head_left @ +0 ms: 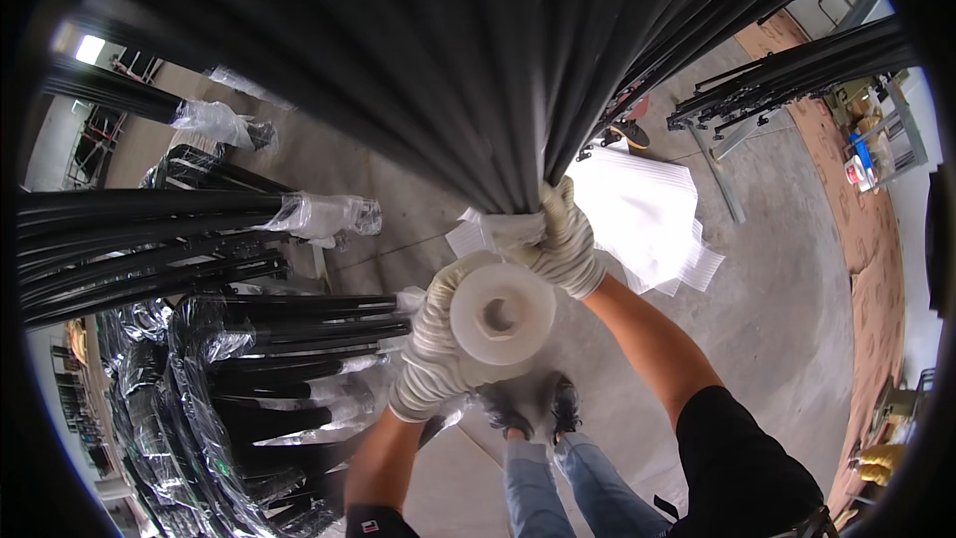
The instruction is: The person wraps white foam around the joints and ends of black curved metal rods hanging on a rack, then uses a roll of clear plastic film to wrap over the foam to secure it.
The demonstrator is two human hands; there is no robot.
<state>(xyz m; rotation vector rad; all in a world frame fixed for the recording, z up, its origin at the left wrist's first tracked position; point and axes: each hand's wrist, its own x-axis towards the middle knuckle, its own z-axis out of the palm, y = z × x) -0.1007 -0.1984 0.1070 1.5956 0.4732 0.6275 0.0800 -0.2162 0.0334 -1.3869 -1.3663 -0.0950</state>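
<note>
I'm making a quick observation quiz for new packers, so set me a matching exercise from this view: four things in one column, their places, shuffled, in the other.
Things
1. translucent white roll with a round hole
2. pile of thin white sheets
3. right hand in a pale striped glove
4. light blue denim trousers

Places
A. at the near end of the bundle of long black bars
B. at the picture's lower edge
C. in the gloved left hand
D. on the grey concrete floor

Pairs: 1-C, 2-D, 3-A, 4-B
</note>
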